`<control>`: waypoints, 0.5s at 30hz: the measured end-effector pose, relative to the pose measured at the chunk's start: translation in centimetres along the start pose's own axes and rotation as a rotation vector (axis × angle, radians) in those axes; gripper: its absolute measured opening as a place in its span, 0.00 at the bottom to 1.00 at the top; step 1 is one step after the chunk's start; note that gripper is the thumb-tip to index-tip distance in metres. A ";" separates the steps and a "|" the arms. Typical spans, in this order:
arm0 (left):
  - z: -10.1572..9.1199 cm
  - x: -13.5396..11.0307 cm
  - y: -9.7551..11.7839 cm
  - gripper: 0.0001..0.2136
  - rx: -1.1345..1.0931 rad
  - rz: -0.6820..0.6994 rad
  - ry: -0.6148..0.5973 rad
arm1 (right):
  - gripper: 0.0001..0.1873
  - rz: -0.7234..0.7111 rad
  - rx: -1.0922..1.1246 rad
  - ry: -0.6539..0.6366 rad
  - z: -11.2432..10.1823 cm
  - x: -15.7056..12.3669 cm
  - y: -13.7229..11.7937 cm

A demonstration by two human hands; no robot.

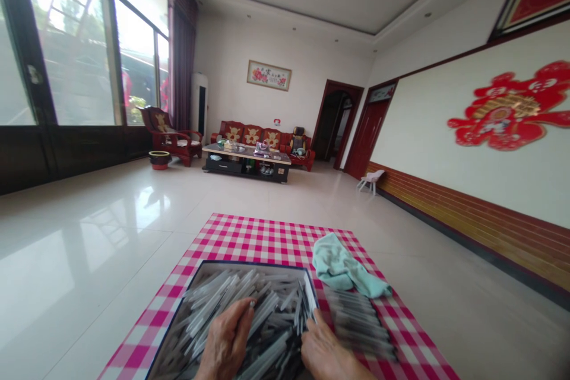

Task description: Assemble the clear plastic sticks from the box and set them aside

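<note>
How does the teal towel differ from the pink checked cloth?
The teal towel is plain and bunched in folds, while the pink checked cloth is patterned and spread flat. The towel is far smaller than the cloth and lies on top of it. Both look like soft fabric.

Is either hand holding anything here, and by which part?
Cannot be told: the left hand lies on slender grey-white sticks in a dark-rimmed box, and the right hand meets the sticks at the box's edge, with no clear grip.
</note>
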State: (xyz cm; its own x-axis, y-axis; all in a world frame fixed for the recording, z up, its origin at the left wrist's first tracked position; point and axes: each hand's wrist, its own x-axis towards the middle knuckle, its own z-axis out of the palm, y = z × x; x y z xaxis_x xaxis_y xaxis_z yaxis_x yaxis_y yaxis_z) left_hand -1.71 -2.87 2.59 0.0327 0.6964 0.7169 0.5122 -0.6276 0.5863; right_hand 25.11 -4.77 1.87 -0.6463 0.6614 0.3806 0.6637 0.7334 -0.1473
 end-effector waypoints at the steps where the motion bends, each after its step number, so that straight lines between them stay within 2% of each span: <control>1: 0.0 0.0 -0.1 0.09 0.004 0.010 -0.001 | 0.16 -0.014 -0.011 -0.024 -0.4 0.1 0.0; 4: 0.1 -0.1 -0.2 0.10 0.032 0.049 -0.006 | 0.16 0.035 -0.011 -0.093 -2.2 1.0 -0.6; 8: 0.5 0.0 0.1 0.12 0.057 0.096 -0.061 | 0.11 0.314 0.134 -0.106 -5.1 4.3 -2.7; 11: 0.6 0.2 0.6 0.12 0.084 0.118 -0.116 | 0.07 0.419 0.378 0.067 -5.5 6.9 -4.2; 15: 0.5 0.2 0.8 0.12 0.186 0.196 -0.102 | 0.03 0.523 0.577 0.290 -3.4 8.5 -5.1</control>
State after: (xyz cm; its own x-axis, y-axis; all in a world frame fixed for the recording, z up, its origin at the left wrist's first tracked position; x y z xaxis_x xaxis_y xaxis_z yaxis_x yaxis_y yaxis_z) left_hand -0.82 -3.04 3.04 0.2276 0.6058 0.7624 0.6364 -0.6851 0.3544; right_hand 17.53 -3.41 9.00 -0.1327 0.9304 0.3417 0.5033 0.3603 -0.7854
